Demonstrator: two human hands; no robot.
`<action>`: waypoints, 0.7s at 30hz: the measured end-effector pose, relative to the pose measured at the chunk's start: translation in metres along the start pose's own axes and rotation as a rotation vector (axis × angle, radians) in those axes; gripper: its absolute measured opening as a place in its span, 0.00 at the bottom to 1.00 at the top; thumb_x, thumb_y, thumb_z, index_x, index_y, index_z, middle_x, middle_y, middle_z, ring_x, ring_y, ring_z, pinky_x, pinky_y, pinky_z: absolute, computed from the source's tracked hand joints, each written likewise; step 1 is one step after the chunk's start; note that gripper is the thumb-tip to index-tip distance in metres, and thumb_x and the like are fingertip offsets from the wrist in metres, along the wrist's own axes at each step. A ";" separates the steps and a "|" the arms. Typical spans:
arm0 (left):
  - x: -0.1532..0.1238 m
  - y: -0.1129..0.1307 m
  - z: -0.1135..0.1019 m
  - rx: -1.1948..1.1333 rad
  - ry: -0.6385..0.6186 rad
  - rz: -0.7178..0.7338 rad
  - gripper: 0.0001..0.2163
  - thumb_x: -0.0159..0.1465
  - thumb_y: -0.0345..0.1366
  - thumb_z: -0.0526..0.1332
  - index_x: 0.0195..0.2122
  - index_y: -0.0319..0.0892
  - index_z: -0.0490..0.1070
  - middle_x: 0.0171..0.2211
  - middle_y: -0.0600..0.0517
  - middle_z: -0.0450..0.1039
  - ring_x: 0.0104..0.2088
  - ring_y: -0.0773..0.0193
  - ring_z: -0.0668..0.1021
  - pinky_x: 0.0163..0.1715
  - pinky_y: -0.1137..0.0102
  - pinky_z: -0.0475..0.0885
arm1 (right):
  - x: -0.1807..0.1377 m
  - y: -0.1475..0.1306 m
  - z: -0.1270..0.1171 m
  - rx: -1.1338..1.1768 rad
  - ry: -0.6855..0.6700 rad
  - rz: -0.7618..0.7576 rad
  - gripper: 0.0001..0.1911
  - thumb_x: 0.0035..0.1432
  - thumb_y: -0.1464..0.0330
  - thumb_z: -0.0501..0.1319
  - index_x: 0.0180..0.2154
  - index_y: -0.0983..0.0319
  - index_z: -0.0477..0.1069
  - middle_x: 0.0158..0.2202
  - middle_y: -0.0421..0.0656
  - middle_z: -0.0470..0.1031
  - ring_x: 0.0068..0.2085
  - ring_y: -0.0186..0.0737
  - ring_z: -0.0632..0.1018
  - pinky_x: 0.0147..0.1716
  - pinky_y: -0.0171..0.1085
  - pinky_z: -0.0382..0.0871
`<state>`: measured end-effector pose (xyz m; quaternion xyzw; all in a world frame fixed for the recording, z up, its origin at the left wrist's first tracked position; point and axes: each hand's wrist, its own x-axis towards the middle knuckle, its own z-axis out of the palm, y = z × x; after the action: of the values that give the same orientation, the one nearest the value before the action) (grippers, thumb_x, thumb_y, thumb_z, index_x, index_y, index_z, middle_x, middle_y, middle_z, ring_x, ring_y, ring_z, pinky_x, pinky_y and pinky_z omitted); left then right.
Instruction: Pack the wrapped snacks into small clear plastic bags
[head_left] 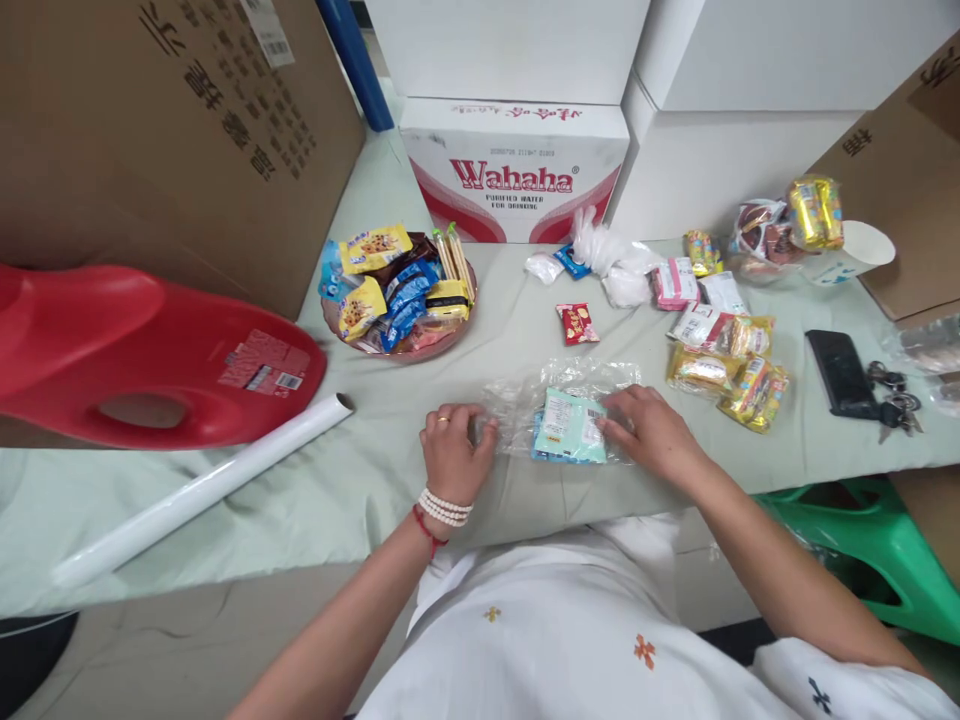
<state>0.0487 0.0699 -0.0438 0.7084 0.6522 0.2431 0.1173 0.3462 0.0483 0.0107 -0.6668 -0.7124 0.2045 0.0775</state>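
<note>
Here, left hand (459,455) curled at a clear bag (510,412), right hand (654,432) at its right end, mint-green packet (568,426) between them, whether either pinches I cannot tell.

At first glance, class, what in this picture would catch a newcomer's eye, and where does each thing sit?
The large red plastic object at the left edge would probably stand out first, then the red-and-white Wahaha carton at the back centre of the table. In the middle, nearer the wearer, the left hand and right hand flank a mint-green packet and a crinkled clear plastic bag.
</note>
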 end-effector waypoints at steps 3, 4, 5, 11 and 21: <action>-0.001 -0.001 0.003 -0.048 0.109 0.018 0.16 0.66 0.46 0.60 0.49 0.42 0.71 0.46 0.41 0.73 0.49 0.46 0.73 0.50 0.53 0.70 | 0.012 -0.010 0.002 0.018 0.016 -0.090 0.22 0.68 0.57 0.60 0.58 0.61 0.73 0.51 0.51 0.77 0.51 0.53 0.72 0.49 0.44 0.66; -0.002 -0.001 0.004 -0.055 0.136 0.023 0.18 0.66 0.47 0.61 0.51 0.41 0.70 0.48 0.40 0.73 0.50 0.46 0.73 0.51 0.52 0.69 | 0.017 -0.014 0.003 0.018 -0.006 -0.101 0.23 0.68 0.58 0.60 0.59 0.62 0.73 0.51 0.52 0.77 0.51 0.53 0.71 0.51 0.46 0.65; -0.002 -0.001 0.004 -0.059 0.158 0.028 0.19 0.66 0.49 0.61 0.52 0.41 0.68 0.49 0.40 0.72 0.52 0.46 0.73 0.53 0.51 0.69 | 0.023 -0.017 0.005 0.017 -0.036 -0.104 0.23 0.68 0.58 0.61 0.59 0.63 0.73 0.50 0.52 0.77 0.50 0.54 0.72 0.51 0.47 0.65; 0.000 -0.005 0.002 -0.087 0.211 0.032 0.21 0.67 0.49 0.60 0.54 0.40 0.65 0.51 0.38 0.69 0.55 0.45 0.70 0.58 0.49 0.67 | 0.041 -0.029 0.010 0.196 -0.118 -0.125 0.13 0.64 0.65 0.65 0.49 0.60 0.79 0.42 0.46 0.78 0.45 0.47 0.74 0.48 0.42 0.66; -0.018 0.009 -0.049 -0.001 0.578 0.104 0.14 0.66 0.40 0.61 0.51 0.44 0.67 0.47 0.41 0.68 0.54 0.46 0.72 0.55 0.47 0.67 | 0.046 -0.040 0.016 0.116 -0.056 -0.195 0.12 0.66 0.74 0.58 0.37 0.59 0.80 0.39 0.45 0.78 0.42 0.44 0.72 0.43 0.39 0.62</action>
<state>0.0317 0.0441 -0.0013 0.6423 0.6212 0.4408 -0.0857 0.2985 0.0892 0.0042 -0.5826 -0.7628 0.2555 0.1156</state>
